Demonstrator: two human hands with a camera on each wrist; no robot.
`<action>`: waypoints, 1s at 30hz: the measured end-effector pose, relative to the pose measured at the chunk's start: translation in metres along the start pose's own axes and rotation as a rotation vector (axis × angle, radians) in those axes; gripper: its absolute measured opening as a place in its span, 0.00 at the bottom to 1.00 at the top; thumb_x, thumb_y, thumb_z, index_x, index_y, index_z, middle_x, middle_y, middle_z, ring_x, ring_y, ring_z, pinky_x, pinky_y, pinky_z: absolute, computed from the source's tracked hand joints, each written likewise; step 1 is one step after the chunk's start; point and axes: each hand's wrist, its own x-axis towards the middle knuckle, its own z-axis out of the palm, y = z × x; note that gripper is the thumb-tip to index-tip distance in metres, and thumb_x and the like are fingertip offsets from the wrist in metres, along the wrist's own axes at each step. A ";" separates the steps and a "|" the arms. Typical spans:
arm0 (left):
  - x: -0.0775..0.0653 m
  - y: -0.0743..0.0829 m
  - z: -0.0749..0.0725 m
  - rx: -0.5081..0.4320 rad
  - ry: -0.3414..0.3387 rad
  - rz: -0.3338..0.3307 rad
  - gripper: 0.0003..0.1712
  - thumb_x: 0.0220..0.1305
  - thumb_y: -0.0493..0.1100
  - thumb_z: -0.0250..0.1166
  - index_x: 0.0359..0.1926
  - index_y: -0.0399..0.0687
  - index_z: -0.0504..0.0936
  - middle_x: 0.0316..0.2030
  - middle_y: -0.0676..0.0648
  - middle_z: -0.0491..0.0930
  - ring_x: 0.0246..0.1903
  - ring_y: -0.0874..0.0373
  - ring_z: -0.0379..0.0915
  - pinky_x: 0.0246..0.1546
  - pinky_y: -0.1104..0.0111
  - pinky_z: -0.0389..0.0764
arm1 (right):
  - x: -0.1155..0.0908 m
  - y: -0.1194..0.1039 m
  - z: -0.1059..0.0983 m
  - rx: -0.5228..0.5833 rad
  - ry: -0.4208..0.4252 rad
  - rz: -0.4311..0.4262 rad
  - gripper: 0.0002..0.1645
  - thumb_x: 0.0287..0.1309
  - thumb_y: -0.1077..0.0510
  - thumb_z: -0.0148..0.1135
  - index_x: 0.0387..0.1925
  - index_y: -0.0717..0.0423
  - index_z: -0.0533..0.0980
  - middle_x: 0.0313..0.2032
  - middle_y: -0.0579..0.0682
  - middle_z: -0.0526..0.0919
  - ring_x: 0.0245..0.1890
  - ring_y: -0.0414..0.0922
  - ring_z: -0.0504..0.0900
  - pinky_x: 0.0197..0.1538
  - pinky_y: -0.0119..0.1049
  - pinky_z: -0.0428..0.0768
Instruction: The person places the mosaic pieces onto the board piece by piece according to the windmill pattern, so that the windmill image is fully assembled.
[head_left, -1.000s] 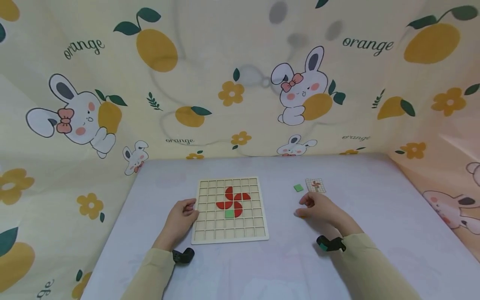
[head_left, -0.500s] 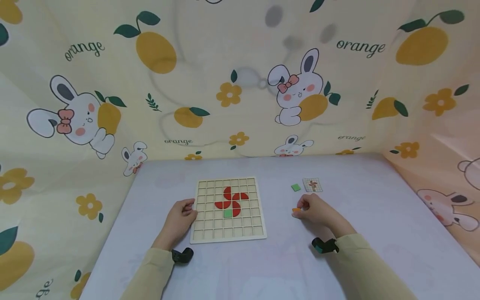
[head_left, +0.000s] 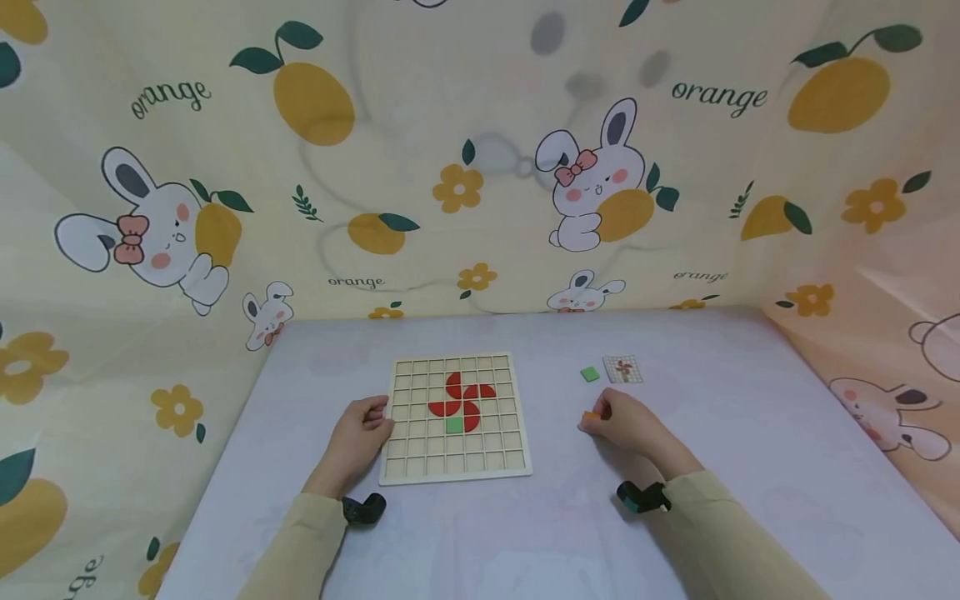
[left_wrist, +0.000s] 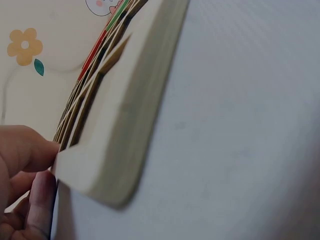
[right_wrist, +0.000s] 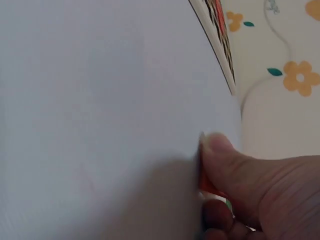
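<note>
A pale wooden grid board (head_left: 495, 450) lies left of centre on the table. Several red rounded pieces (head_left: 471, 415) form a pinwheel in its cells, with a green square (head_left: 454, 425) just below. My left hand (head_left: 352, 435) holds the board's left edge; in the left wrist view the thumb (left_wrist: 30, 150) is at the rim with curled fingers beside it. Right of the board, my right hand (head_left: 628, 423) pinches a small orange piece (head_left: 591, 416) between thumb and fingers, close over the table. The hand covers most of that piece.
Beyond my right hand lie a loose green square tile (head_left: 590, 374) and a small card (head_left: 624, 369) printed with a grid and a pinwheel picture. A patterned cloth (head_left: 405, 167) with rabbits and oranges hangs behind and at both sides of the white table (head_left: 480, 542).
My right hand has closed its fingers on the orange piece and shifted slightly left with it. The left hand stays at the board's edge. The head view has shifted slightly.
</note>
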 end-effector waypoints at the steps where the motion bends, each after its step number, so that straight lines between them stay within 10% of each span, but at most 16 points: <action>1: 0.000 0.000 0.000 0.001 0.001 -0.001 0.30 0.63 0.41 0.61 0.65 0.44 0.68 0.52 0.44 0.69 0.52 0.52 0.67 0.55 0.59 0.73 | 0.000 -0.002 0.001 -0.001 0.012 0.001 0.21 0.54 0.47 0.70 0.33 0.55 0.70 0.30 0.51 0.73 0.32 0.48 0.71 0.32 0.38 0.70; 30: 0.001 -0.001 0.000 0.001 0.008 -0.007 0.29 0.62 0.41 0.62 0.65 0.45 0.69 0.51 0.45 0.69 0.49 0.53 0.67 0.52 0.61 0.74 | 0.002 -0.119 0.070 0.203 -0.013 -0.278 0.04 0.65 0.56 0.61 0.38 0.48 0.73 0.33 0.44 0.76 0.34 0.44 0.73 0.35 0.35 0.75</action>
